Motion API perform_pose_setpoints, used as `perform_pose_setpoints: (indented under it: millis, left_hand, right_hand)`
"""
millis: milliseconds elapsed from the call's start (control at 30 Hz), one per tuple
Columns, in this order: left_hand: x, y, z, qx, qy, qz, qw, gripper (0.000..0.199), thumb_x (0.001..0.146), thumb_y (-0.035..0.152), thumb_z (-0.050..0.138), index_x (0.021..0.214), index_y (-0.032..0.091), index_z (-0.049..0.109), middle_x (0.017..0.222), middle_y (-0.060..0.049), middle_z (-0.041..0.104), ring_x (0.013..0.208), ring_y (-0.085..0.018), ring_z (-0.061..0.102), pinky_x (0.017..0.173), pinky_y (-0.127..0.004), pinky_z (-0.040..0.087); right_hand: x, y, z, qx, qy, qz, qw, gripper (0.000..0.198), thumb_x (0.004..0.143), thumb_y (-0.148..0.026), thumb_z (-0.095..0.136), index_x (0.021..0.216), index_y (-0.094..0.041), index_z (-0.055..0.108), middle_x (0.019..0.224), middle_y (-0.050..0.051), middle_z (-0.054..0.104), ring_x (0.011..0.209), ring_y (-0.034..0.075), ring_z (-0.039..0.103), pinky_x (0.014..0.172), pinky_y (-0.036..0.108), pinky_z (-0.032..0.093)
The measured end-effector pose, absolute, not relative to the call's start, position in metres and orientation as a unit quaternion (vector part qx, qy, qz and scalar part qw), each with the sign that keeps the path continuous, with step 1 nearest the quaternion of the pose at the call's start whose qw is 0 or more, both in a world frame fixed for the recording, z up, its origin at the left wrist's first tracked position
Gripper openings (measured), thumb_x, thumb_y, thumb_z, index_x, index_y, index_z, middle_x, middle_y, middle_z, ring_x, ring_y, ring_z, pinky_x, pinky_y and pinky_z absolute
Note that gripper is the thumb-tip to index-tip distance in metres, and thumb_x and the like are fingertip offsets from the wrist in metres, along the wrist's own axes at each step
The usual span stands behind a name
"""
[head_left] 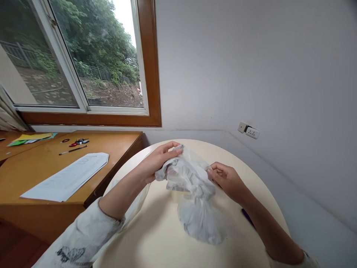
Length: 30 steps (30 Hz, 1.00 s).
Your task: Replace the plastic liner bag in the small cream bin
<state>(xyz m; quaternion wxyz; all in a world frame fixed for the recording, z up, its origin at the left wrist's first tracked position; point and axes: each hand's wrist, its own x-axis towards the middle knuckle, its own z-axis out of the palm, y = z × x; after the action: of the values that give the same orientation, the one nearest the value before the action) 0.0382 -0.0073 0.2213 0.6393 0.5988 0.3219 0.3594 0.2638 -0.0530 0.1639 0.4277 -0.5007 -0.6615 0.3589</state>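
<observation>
A crumpled, whitish, see-through plastic bag [199, 208] is held up between my two hands, just above a round cream table [156, 242]. My left hand [164, 158] grips the bag's upper left part, thumb on top and fingers behind it. With thumb and fingers pinched, my right hand [223, 176] holds the bag's right edge. The bag gathers into a narrow bunch in its middle, and its lower part flares out toward me. Whether anything lies inside the folds I cannot tell.
Under my left forearm lies more clear plastic [136, 208]. A dark purple object [247, 217] is partly hidden by my right forearm. On the wooden desk [122, 139] at left are paper sheets [69, 176], a pen [73, 150] and keys [79, 142]. A wall socket [252, 132] is at right.
</observation>
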Motion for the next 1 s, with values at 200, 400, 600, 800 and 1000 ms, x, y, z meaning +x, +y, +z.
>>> perform_pose_setpoints:
  millis: [200, 400, 600, 800, 1000]
  left_hand:
    - [0.039, -0.010, 0.232, 0.605, 0.255, 0.364, 0.660, 0.042, 0.074, 0.031, 0.066, 0.110, 0.024, 0.046, 0.081, 0.000, 0.054, 0.058, -0.007, 0.052, 0.051, -0.016, 0.042]
    - [0.040, -0.018, 0.244, 0.639, 0.249, 0.351, 0.638, 0.053, 0.069, 0.021, 0.070, 0.115, 0.025, 0.043, 0.080, 0.001, 0.055, 0.060, -0.008, 0.053, 0.052, -0.016, 0.043]
    - [0.026, -0.017, 0.255, 0.636, 0.312, 0.356, 0.609, 0.040, 0.074, 0.026, 0.063, 0.111, 0.022, 0.048, 0.064, 0.004, 0.052, 0.044, -0.005, 0.046, 0.040, -0.013, 0.036]
    - [0.009, -0.016, 0.266, 0.680, 0.377, 0.305, 0.549, 0.045, 0.071, 0.031, 0.065, 0.113, 0.023, 0.052, 0.061, 0.004, 0.052, 0.040, -0.005, 0.042, 0.035, -0.014, 0.030]
    - [-0.007, -0.017, 0.283, 0.746, 0.420, 0.235, 0.461, 0.050, 0.061, 0.028, 0.071, 0.109, 0.022, 0.059, 0.054, 0.004, 0.051, 0.043, -0.009, 0.045, 0.037, -0.016, 0.030]
  right_hand:
    - [0.260, -0.070, 0.204, -0.450, -0.666, 0.360, 0.474, 0.033, 0.080, -0.052, 0.044, 0.092, -0.021, 0.045, 0.072, 0.000, 0.050, 0.062, 0.012, 0.047, 0.059, 0.025, 0.039]
    - [0.253, -0.064, 0.213, -0.510, -0.705, 0.300, 0.391, 0.027, 0.076, -0.044, 0.055, 0.091, -0.022, 0.052, 0.077, 0.000, 0.054, 0.069, 0.014, 0.052, 0.063, 0.026, 0.042]
    - [0.275, -0.043, 0.219, -0.457, -0.672, 0.379, 0.442, 0.019, 0.079, -0.037, 0.053, 0.081, -0.019, 0.056, 0.073, 0.000, 0.057, 0.063, 0.011, 0.052, 0.057, 0.023, 0.040]
    - [0.291, -0.043, 0.231, -0.397, -0.578, 0.478, 0.529, 0.016, 0.077, -0.030, 0.057, 0.088, -0.018, 0.059, 0.076, 0.002, 0.058, 0.066, 0.012, 0.054, 0.058, 0.023, 0.043]
    - [0.291, -0.044, 0.236, -0.391, -0.588, 0.442, 0.553, 0.021, 0.079, -0.032, 0.048, 0.094, -0.021, 0.057, 0.085, 0.006, 0.060, 0.077, 0.019, 0.057, 0.062, 0.029, 0.045]
